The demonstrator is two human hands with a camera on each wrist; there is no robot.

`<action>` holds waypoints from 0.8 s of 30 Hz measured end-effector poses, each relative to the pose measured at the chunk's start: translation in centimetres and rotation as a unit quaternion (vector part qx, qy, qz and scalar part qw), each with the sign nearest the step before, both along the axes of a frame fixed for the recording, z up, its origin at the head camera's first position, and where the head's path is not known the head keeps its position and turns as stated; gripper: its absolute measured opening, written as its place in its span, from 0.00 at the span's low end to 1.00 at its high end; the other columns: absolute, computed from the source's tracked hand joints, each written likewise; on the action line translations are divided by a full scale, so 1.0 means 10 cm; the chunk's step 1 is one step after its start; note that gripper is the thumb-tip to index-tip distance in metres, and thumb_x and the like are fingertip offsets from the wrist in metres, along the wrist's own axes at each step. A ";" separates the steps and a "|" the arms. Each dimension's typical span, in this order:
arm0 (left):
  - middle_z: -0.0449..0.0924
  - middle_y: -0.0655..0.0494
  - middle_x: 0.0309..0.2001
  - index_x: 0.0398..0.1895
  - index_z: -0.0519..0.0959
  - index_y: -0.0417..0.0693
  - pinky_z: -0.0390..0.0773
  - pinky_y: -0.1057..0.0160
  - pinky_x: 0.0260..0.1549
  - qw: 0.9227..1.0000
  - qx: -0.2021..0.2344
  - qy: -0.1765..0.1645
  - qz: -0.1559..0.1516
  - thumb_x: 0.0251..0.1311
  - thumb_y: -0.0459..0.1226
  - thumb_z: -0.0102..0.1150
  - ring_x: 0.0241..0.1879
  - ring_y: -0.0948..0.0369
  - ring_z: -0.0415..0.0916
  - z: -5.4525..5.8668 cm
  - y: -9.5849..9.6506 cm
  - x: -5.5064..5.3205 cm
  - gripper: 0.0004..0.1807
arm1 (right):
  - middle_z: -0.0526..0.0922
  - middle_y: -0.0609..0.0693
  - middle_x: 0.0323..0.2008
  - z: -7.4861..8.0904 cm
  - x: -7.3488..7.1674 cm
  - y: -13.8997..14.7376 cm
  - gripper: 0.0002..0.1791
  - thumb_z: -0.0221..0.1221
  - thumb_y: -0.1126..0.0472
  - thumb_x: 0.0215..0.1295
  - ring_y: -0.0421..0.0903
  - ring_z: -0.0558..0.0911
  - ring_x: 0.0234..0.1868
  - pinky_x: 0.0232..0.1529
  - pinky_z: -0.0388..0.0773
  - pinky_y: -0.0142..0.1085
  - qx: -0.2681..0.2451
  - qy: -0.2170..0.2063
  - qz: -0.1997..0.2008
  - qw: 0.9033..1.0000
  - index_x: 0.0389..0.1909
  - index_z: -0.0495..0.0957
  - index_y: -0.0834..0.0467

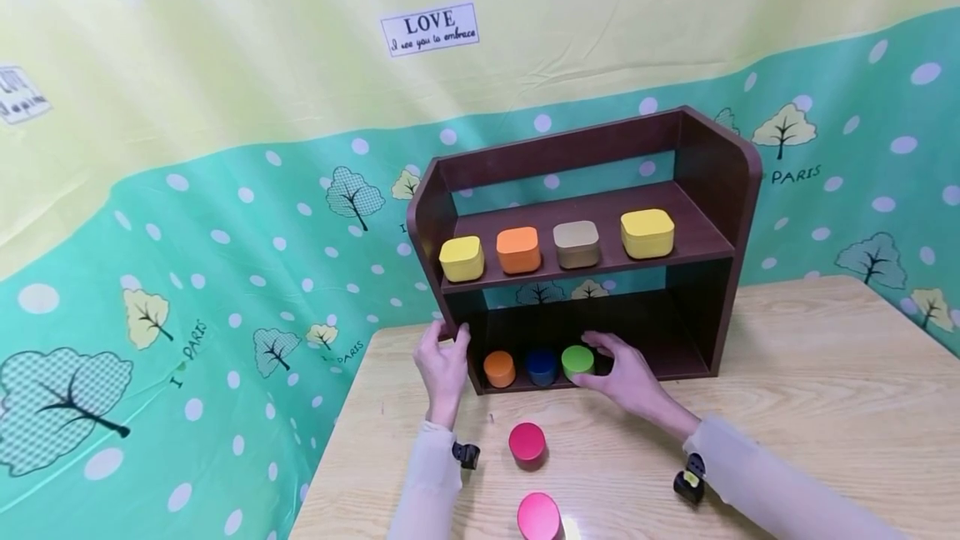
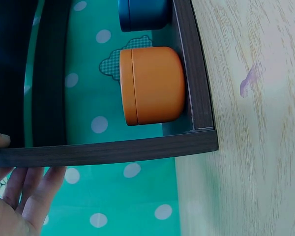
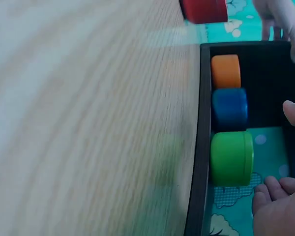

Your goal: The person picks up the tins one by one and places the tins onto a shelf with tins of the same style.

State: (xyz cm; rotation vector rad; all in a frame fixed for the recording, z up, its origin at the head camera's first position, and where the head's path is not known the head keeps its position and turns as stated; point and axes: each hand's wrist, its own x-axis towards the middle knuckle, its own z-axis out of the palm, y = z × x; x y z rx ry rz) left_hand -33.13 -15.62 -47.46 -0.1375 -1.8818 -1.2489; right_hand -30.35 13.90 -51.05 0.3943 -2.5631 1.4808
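Observation:
A dark brown two-tier shelf (image 1: 600, 200) stands on the table. My left hand (image 1: 442, 365) grips its left side panel, thumb inside and fingers outside, as the left wrist view (image 2: 27, 196) shows. On the lower tier stand round tins in a row: orange (image 1: 498, 368), blue (image 1: 542, 367) and green (image 1: 577, 362). My right hand (image 1: 626, 373) is at the green tin, thumb and fingers spread. In the right wrist view, the fingers (image 3: 273, 194) and thumb sit just above the green tin's lid, with a gap between.
Square tins stand on the upper tier: yellow (image 1: 462, 259), orange (image 1: 519, 251), grey-brown (image 1: 577, 245) and another yellow (image 1: 647, 234). Two red-pink round tins (image 1: 527, 443) are on the wooden table (image 1: 840, 407) before the shelf. A patterned curtain (image 1: 247, 290) hangs behind.

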 end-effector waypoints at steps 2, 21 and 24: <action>0.90 0.38 0.34 0.36 0.87 0.35 0.83 0.36 0.42 1.000 0.001 0.000 0.001 0.63 0.29 0.71 0.32 0.44 0.86 0.00 0.00 0.00 0.03 | 0.80 0.66 0.71 0.02 0.05 0.01 0.41 0.78 0.56 0.64 0.69 0.81 0.71 0.72 0.76 0.64 -0.003 -0.003 0.008 1.000 0.74 0.74 0.65; 0.89 0.39 0.32 0.34 0.87 0.36 0.82 0.36 0.41 1.000 -0.006 0.005 0.007 0.62 0.30 0.71 0.30 0.46 0.85 0.01 -0.01 0.00 0.03 | 0.82 0.60 0.70 0.05 0.50 0.01 0.40 0.78 0.54 0.63 0.67 0.79 0.72 0.74 0.73 0.65 -0.008 -0.065 0.084 0.994 0.73 0.76 0.62; 0.89 0.39 0.32 0.34 0.86 0.37 0.83 0.38 0.41 1.000 -0.007 0.002 0.008 0.62 0.30 0.71 0.31 0.46 0.85 0.01 0.00 0.00 0.04 | 0.83 0.60 0.70 0.03 0.55 -0.01 0.40 0.79 0.54 0.62 0.66 0.79 0.72 0.73 0.75 0.62 0.000 -0.067 0.106 0.992 0.73 0.76 0.63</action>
